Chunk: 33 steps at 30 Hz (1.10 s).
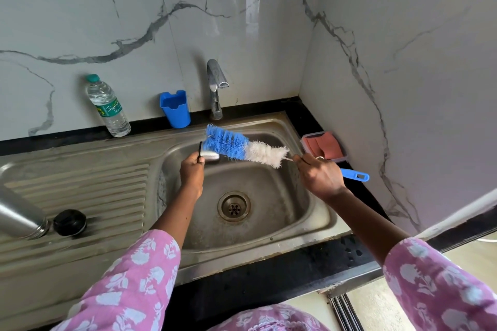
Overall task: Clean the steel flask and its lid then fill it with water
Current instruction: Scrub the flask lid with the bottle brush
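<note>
The steel flask (18, 216) lies on its side on the drainboard at the far left, mouth toward a black stopper (69, 222) beside it. Over the sink bowl my left hand (192, 169) grips a small steel lid cup (209, 156) with a black rim. My right hand (320, 174) holds the blue handle (354, 175) of a bottle brush. Its blue and white bristles (242, 146) lie against the lid cup.
The steel sink (317, 219) has a drain (234, 206) in the middle and a shut tap (215, 86) behind. A plastic water bottle (107, 106) and a blue holder (175, 108) stand at the back. A tray with an orange sponge (324, 145) sits at right.
</note>
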Each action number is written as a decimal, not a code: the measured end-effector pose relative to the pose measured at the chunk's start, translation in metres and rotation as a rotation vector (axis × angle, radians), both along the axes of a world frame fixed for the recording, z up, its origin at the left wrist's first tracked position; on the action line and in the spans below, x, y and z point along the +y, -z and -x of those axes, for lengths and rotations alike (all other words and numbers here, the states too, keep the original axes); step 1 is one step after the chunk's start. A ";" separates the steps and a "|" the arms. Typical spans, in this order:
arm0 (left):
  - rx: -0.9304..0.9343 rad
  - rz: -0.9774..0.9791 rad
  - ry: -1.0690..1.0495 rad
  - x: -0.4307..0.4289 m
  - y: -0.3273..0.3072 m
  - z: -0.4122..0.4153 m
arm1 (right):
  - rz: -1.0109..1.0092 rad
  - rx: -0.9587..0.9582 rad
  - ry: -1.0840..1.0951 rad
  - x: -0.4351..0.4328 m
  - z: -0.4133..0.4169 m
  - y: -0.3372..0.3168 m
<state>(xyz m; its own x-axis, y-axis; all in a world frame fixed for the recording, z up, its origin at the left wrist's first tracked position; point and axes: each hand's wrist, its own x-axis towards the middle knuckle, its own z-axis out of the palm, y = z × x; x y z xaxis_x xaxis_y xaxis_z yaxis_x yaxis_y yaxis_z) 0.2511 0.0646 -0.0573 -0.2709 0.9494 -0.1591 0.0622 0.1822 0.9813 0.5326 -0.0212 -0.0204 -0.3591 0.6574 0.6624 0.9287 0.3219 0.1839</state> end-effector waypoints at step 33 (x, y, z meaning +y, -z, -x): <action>-1.201 0.107 -0.222 0.011 -0.040 -0.007 | 0.180 0.325 0.050 0.011 0.022 0.006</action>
<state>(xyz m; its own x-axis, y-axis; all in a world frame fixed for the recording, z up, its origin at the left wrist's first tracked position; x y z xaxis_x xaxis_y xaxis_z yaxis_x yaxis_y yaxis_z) 0.2582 0.0760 -0.0175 -0.0525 0.8682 -0.4934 -0.9143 0.1569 0.3734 0.5107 -0.0102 -0.0262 -0.1132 0.7853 0.6087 0.9449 0.2746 -0.1784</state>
